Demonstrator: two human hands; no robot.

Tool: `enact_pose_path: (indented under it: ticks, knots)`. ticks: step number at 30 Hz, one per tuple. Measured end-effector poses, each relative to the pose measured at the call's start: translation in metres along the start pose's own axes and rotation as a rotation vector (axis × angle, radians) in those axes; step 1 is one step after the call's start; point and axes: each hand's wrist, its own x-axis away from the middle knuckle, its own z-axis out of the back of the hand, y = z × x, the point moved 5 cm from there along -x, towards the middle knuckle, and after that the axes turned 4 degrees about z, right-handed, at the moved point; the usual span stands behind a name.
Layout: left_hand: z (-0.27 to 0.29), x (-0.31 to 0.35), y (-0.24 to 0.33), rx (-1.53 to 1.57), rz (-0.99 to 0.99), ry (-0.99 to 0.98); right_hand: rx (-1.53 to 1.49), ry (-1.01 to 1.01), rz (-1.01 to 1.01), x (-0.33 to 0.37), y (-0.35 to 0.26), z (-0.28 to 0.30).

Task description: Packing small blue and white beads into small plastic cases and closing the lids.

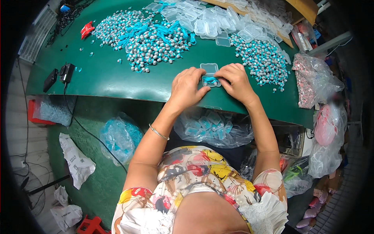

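Far left, 9 o'clock on the green table (109, 78): black adapter with cable (66, 72), small red packet (87, 29) further up at about 11. Big heap of grey earplugs with blue cords (148, 37) at 11–12 o'clock of the hands, well apart from them. Stack of empty clear plastic cases (218, 19) at 12–1 o'clock, along the table's far edge.

Left hand (187, 87) rests on the table near its front edge, fingers curled, thumb and fingertips pinching the left side of a small clear case (210, 76). The case lies open on the table between both hands, lid flipped up toward 12, blue cord and plugs visible in the lower half. Thin bangle (158, 132) on the left wrist.

Right hand (235, 82) just right of the case, fingers bent down, tips pressing the case's right edge and contents; closed-ish pinch, not a full fist. Both hands touch the case.

Second earplug heap (261, 58) at 1–2 o'clock of the right hand, near it. Clear bag of pinkish items (311, 80) at 3 o'clock, table's right end. Below the table edge, at 6 o'clock: bag of filled cases (212, 126); bag of blue stuff (119, 138) at 7.
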Motion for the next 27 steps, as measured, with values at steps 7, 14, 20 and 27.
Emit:
enact_pose_path:
  ticks: [7,14,20,27]
  knots:
    - [0.002,0.002,-0.002,0.008,0.001,0.012,0.100,-0.013,0.050,-0.002,-0.012,0.004]
    - [0.000,0.003,-0.005,-0.009,-0.045,0.053,0.016,-0.028,-0.196,-0.017,0.022,-0.013]
    - [0.001,0.003,-0.003,0.000,-0.045,0.059,-0.194,-0.104,-0.256,-0.018,0.035,-0.018]
    - [0.004,0.004,-0.002,0.048,0.013,0.078,-0.196,0.065,-0.129,-0.011,0.013,-0.004]
